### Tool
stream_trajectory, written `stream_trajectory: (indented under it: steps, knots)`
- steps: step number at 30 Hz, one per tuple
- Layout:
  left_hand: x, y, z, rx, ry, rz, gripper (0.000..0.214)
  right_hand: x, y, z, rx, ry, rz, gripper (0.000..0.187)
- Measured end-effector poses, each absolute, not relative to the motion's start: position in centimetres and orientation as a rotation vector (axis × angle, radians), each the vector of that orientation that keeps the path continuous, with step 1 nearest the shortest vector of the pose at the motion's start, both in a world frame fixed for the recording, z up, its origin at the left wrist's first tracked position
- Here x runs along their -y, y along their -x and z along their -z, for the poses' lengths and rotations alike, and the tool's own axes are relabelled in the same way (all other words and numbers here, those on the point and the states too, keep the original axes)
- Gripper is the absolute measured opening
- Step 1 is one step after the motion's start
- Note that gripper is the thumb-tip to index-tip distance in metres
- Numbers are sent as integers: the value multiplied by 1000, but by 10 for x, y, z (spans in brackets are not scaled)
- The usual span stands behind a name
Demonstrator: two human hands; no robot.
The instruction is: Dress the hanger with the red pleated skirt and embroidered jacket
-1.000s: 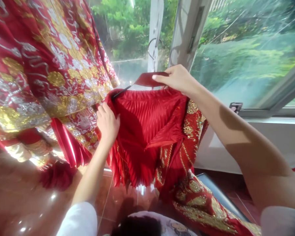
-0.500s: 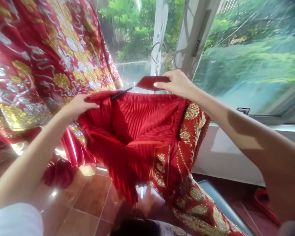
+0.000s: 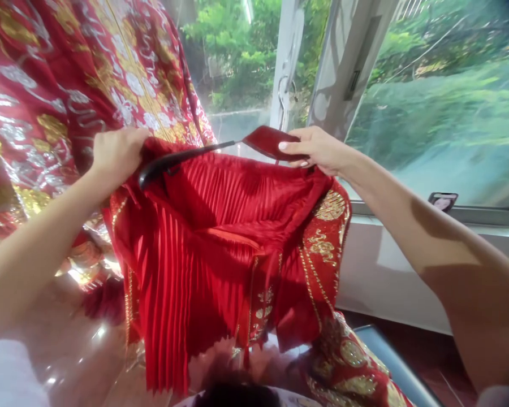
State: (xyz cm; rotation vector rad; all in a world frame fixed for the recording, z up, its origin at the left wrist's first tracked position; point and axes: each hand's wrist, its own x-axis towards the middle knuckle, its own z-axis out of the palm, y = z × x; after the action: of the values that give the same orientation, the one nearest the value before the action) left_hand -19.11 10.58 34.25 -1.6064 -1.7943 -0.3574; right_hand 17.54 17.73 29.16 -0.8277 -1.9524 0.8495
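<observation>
A red pleated skirt (image 3: 165, 282) with gold-embroidered panels hangs in front of me, its waist spread so the pleated inside shows. At the left end of the waist, my left hand (image 3: 119, 151) is closed around the fabric, its fingertips hidden behind the cloth. My right hand (image 3: 320, 148) pinches the dark red middle of a clothes hanger (image 3: 263, 140), near the skirt's right waist. The hanger's black left arm lies across the waist opening, its tip close to my left hand. Above it, the metal hook points up before the window.
A red garment (image 3: 123, 73) with silver and gold embroidery hangs at the left. Behind are glass windows (image 3: 428, 124) with a sill, where a phone (image 3: 443, 200) leans. Gold-embroidered red cloth (image 3: 356, 362) lies at lower right over a dark flat edge (image 3: 390, 356).
My left hand has moved up and left, drawing the waistband outward. More of the hanger's black arm shows, and the front pleats hang straighter and lower. My right hand still holds the hanger.
</observation>
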Motion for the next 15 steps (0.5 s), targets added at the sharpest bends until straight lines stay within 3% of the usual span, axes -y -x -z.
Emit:
stream_trajectory:
  steps: [3, 9, 15]
  knots:
    - [-113, 202, -348, 2026, 1784, 499, 21, -176, -170, -288, 1888, 870, -748, 45]
    - [-111, 202, -353, 2738, 2001, 1282, 37, -171, -167, -286, 1885, 967, -626, 34]
    - [-128, 182, -372, 2557, 1736, 1777, 9, -167, -169, -292, 1950, 1062, -529, 28]
